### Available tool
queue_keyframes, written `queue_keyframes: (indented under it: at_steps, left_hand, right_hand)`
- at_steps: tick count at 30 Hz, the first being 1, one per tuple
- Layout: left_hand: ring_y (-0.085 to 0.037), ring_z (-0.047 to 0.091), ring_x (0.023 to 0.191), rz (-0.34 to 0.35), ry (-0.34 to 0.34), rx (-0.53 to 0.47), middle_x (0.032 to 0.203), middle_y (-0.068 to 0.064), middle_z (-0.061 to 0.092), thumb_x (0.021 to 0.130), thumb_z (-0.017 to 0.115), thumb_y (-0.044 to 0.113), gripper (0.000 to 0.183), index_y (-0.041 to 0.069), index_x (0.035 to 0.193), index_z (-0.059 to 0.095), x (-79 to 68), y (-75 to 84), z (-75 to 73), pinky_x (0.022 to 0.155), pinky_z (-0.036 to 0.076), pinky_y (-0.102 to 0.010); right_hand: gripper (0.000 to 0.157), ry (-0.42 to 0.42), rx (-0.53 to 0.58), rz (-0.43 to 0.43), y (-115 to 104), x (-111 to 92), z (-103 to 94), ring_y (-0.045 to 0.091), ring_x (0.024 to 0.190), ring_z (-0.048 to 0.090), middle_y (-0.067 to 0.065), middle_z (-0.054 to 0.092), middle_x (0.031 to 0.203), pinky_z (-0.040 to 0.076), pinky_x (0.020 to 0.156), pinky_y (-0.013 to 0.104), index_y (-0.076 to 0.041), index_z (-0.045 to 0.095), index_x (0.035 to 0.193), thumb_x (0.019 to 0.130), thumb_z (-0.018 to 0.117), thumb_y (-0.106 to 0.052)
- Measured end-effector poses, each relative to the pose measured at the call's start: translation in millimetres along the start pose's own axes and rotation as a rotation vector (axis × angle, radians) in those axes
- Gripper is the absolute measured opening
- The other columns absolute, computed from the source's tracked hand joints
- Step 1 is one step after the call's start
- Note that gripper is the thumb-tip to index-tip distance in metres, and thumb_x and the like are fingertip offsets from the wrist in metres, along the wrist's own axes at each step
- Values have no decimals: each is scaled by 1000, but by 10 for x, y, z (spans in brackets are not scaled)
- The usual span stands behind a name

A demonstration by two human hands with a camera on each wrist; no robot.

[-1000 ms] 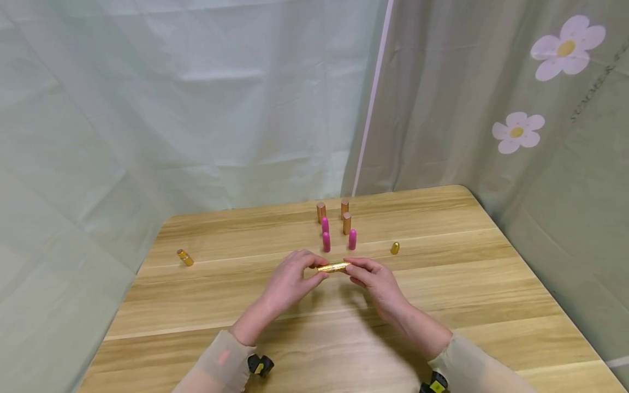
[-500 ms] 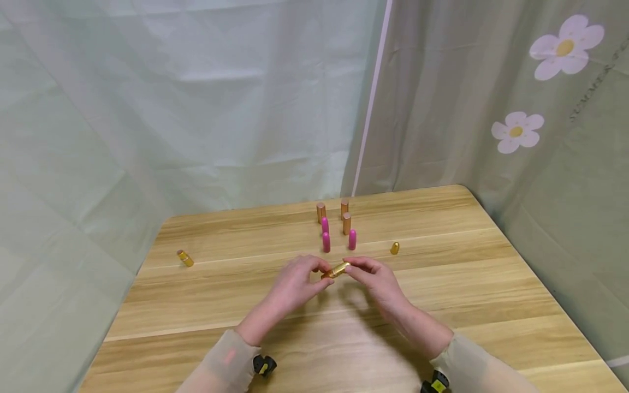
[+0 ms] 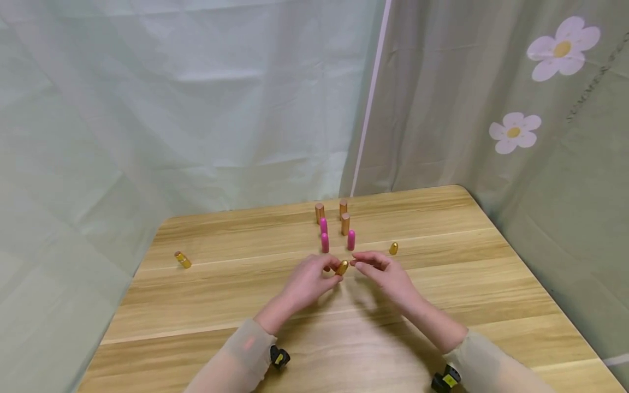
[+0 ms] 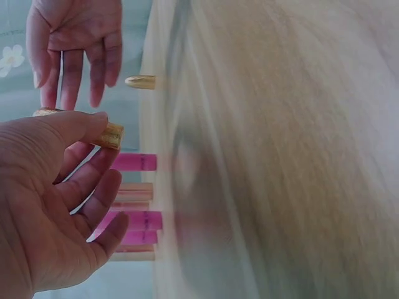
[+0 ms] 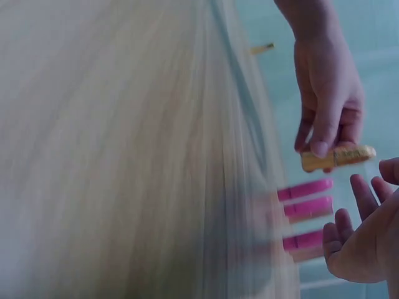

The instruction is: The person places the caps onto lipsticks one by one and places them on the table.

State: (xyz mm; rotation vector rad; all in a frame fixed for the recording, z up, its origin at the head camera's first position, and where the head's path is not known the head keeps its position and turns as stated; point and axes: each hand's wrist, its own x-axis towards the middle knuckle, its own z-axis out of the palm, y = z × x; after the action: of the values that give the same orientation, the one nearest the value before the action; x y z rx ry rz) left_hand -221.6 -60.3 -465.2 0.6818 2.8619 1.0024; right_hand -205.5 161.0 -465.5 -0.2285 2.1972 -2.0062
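My left hand [image 3: 312, 278] pinches a gold, bullet-shaped lipstick tube [image 3: 342, 267] between thumb and fingers, above the middle of the table. In the right wrist view the lipstick tube [image 5: 340, 157] lies nearly sideways, its rounded tip toward the right hand. Just to the right, my right hand [image 3: 390, 281] is apart from the tube, fingers loosely extended and holding nothing. The left wrist view shows the right palm [image 4: 78, 22] facing the camera, beyond the tube. Part of the tube is covered by the left thumb [image 4: 87, 124].
Several magenta tubes [image 3: 325, 243] and copper-coloured tubes [image 3: 345, 224] stand upright behind the hands. A short gold bullet-shaped piece [image 3: 393, 248] stands to their right. Far left is another gold tube [image 3: 183, 259]. Curtains border the wooden table [image 3: 236, 289].
Both hands pinched the lipstick tube earlier; the right fingers have since let go. The left hand has moved slightly right and turned the tube so its rounded tip points up and away.
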Motion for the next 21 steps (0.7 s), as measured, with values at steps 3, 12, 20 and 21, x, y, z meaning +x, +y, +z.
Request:
queue_keyframes:
  at_steps: [3,12,20,21]
  left_hand:
    - [-19,62,103,-39,-19,-17,106,6,71,92,77,24,20,18,110,72,54,-13,65,90,52,-37]
    - [-15,62,101,-75,-38,-46,107,6,70,89,81,24,24,17,111,72,219,-2,259,91,52,-36]
    - [-13,62,91,-49,-1,-3,101,6,70,88,81,22,21,17,107,73,371,19,377,84,52,-33]
    - [-12,62,91,-52,0,2,101,6,70,89,81,22,21,17,108,73,391,22,387,85,52,-33]
  right_hand:
    - [37,-8,-22,-17,17,15,-142,24,121,62,14,71,123,50,100,29,-4,67,130,100,68,-27]
    - [37,78,-243,-79,125,-5,-613,28,116,65,15,70,125,53,94,27,-3,67,129,102,66,-27]
    - [35,136,-483,-105,231,-32,-962,30,122,60,10,70,124,42,107,53,-5,67,129,103,65,-28]
    - [35,136,-486,-103,244,-35,-990,32,123,59,11,70,125,42,108,54,-5,67,130,103,64,-27]
